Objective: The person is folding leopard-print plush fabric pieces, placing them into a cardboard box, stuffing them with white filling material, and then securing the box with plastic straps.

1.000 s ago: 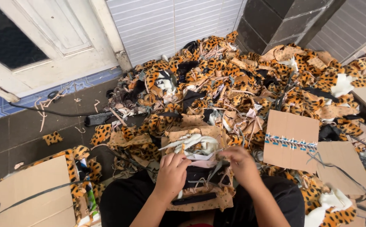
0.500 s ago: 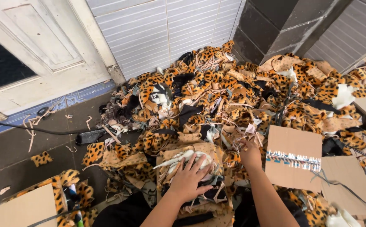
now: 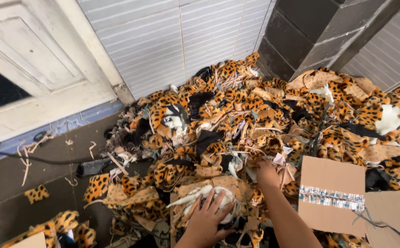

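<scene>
A big heap of leopard-print fabric scraps (image 3: 255, 115) covers the floor in front of me. My left hand (image 3: 208, 212) lies flat with spread fingers on a pale whitish bundle (image 3: 195, 195) set on tan scraps near the bottom of the head view. My right hand (image 3: 267, 173) reaches further into the heap, its fingers curled down among the scraps; I cannot see what they grip. Black and white pieces are mixed in with the orange spotted ones.
A brown cardboard sheet (image 3: 331, 193) with a strip of tape lies to the right of my right arm. A white door (image 3: 30, 69) and white tiled wall (image 3: 172, 41) stand behind. A black cable (image 3: 34, 159) crosses the dark floor at left.
My right hand has moved away from the bundle and forward into the heap. My view has tilted up toward the wall. My left hand stays on the pale bundle.
</scene>
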